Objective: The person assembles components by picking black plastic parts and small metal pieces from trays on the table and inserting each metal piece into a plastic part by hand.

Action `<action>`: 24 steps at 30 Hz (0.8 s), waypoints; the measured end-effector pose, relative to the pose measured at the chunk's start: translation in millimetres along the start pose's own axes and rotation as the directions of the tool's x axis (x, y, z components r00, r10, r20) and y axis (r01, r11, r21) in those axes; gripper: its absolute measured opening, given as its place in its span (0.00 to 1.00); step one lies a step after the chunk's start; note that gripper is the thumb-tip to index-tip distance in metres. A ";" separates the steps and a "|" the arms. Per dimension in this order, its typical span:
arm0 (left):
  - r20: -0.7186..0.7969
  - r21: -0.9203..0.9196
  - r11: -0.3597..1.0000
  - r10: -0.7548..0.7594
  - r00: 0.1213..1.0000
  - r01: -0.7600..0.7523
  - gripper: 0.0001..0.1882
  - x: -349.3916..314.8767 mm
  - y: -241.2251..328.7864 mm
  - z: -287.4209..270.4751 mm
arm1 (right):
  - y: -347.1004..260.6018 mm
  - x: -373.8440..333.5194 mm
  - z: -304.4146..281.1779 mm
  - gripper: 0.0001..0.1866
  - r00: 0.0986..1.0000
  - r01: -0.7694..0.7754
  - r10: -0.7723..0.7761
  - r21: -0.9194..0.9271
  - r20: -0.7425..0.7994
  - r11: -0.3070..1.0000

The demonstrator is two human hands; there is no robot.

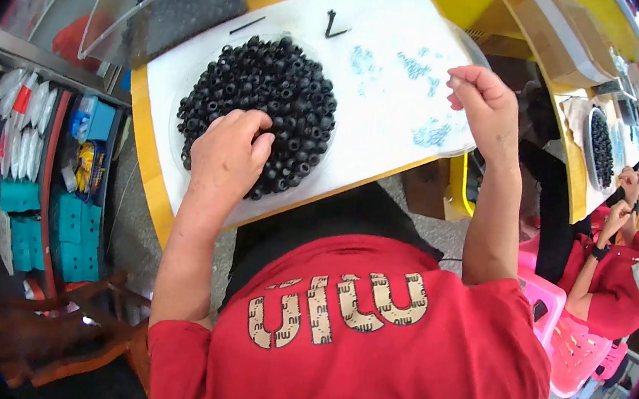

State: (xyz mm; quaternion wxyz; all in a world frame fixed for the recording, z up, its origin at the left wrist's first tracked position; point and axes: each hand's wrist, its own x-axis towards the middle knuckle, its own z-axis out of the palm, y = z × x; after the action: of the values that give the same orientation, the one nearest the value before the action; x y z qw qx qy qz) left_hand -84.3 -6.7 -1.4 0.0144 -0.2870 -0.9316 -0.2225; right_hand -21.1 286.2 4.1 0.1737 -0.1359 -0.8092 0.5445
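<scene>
My left hand [233,150] rests at the near edge of a heap of small black ring-shaped parts [274,78], its fingers curled down into them. Whatever those fingertips grip is hidden among the parts. The heap lies on a round clear tray on a white sheet [389,20]. To the right, my right hand [487,104] is raised over the sheet's right edge, thumb and fingers closed in a pinch. Anything between them is too small to make out. Little clear bluish rings [431,133] lie in loose clusters on the sheet, left of and below this hand.
A clear bin [191,11] of black parts stands at the far left. Behind the heap lie a thin black rod [247,25] and a bent black piece [332,25]. Shelves with teal boxes [79,229] are at left. A co-worker in red [622,286] sits at right.
</scene>
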 end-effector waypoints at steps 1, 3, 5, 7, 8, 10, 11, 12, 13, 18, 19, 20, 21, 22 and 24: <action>-0.016 0.039 0.999 0.003 1.000 -0.003 0.07 2.3 -1.1 2.3 | 8.5 3.2 -9.1 0.07 0.999 -0.048 0.047 -0.138 -0.008 0.989; -0.047 0.038 0.999 0.008 0.999 -0.007 0.06 3.0 -0.9 3.8 | 16.6 4.8 -14.3 0.10 0.986 0.080 0.002 -0.490 0.165 0.868; 0.032 0.056 0.995 -0.080 0.996 0.078 0.07 5.9 0.8 3.5 | 21.9 6.7 0.2 0.12 0.940 0.070 0.144 -0.588 0.309 0.806; 0.037 0.024 0.996 -0.085 0.996 0.084 0.08 6.3 1.9 2.1 | 23.7 15.7 16.2 0.14 0.936 -0.092 0.205 -0.365 0.286 0.927; 0.049 -0.006 0.996 -0.093 0.994 0.093 0.08 6.7 2.0 1.6 | 24.1 21.5 19.3 0.15 0.919 -0.252 0.273 -0.108 0.285 0.962; 0.018 -0.030 0.999 -0.044 0.999 0.044 0.09 2.7 4.3 -1.5 | 22.4 27.8 9.5 0.14 0.947 -0.226 0.231 -0.046 0.225 0.973; -0.010 -0.050 0.999 0.000 1.000 0.000 0.10 -0.6 5.3 -4.2 | 21.8 29.7 3.1 0.13 0.967 -0.200 0.195 0.017 0.167 0.980; -0.015 -0.001 0.998 0.067 0.998 -0.067 0.11 -3.0 6.5 -8.4 | 19.0 30.1 -5.3 0.12 0.971 -0.188 0.187 -0.004 0.146 0.982; -0.013 -0.004 0.997 0.073 0.997 -0.073 0.11 -4.0 7.3 -10.8 | 13.8 28.4 -14.3 0.11 0.972 -0.199 0.204 -0.056 0.113 0.978; 0.069 0.070 0.995 0.068 0.995 -0.073 0.08 -6.1 4.6 -9.9 | 18.8 15.8 -40.9 0.08 0.965 -0.154 0.206 -0.283 0.163 0.947; 0.077 0.069 0.996 0.058 0.995 -0.063 0.08 -4.6 3.4 -8.5 | 17.8 11.5 -41.7 0.08 0.965 -0.157 0.208 -0.285 0.159 0.946; 0.078 0.067 0.996 0.061 0.995 -0.066 0.08 -3.3 1.8 -6.9 | 10.6 6.9 -37.9 0.08 0.957 -0.122 0.203 -0.348 0.207 0.930; 0.073 0.041 0.998 0.041 0.996 -0.044 0.07 -2.4 0.3 -5.6 | 6.3 3.9 -33.9 0.07 0.946 -0.083 0.201 -0.407 0.256 0.910; 0.069 0.016 1.000 0.020 0.997 -0.021 0.05 -1.7 -1.2 -4.7 | 11.4 2.5 -29.2 0.07 0.955 -0.022 0.147 -0.433 0.256 0.901; 0.055 0.014 1.000 0.009 0.998 -0.010 0.05 -0.4 -3.3 -4.0 | 8.0 -0.7 -17.1 0.07 0.941 0.102 0.058 -0.444 0.334 0.890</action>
State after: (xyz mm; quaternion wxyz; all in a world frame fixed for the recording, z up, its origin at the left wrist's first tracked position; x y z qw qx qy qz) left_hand -86.1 -10.9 0.8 -0.0083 -0.2973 -0.9319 -0.2077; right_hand -12.8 303.2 2.5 0.0017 -0.0680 -0.9332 0.3528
